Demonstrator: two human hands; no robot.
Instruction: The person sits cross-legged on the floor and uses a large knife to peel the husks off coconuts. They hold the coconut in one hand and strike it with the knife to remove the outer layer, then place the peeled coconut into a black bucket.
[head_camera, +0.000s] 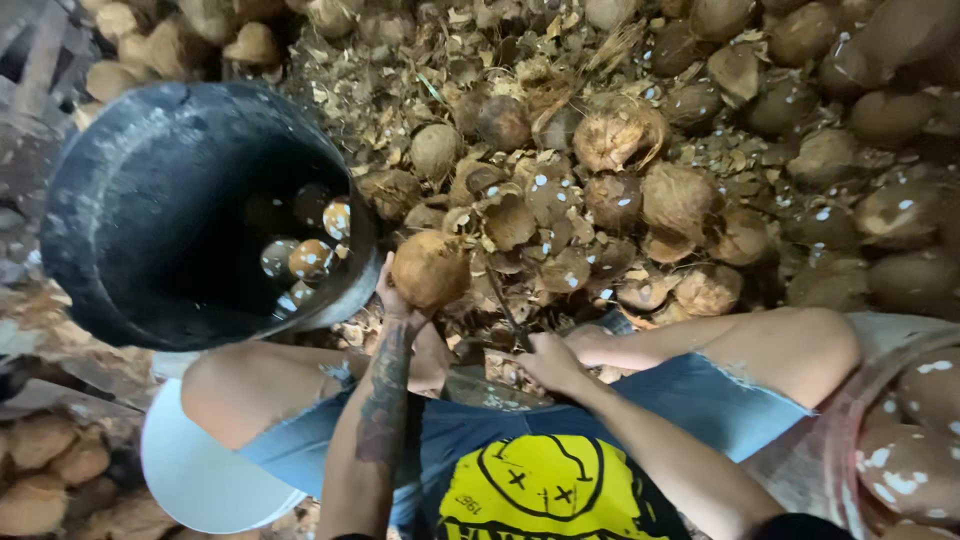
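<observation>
Left hand (398, 300) raised, fingers clamped around a brown coconut (430, 268); black bucket (190, 215) just to its left, several peeled coconuts lying inside. Right hand (548, 360) lower and to the right, closed on a knife (505, 310) whose dark blade points up toward the held coconut. Husk pile (620, 170) spreads beyond both hands

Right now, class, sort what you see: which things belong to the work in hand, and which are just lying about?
In use:
- left hand holding a brown coconut
- right hand gripping a dark blade
- black bucket with peeled coconuts inside

Lying about:
- heap of coconuts
- husk scraps
- white bowl
</observation>
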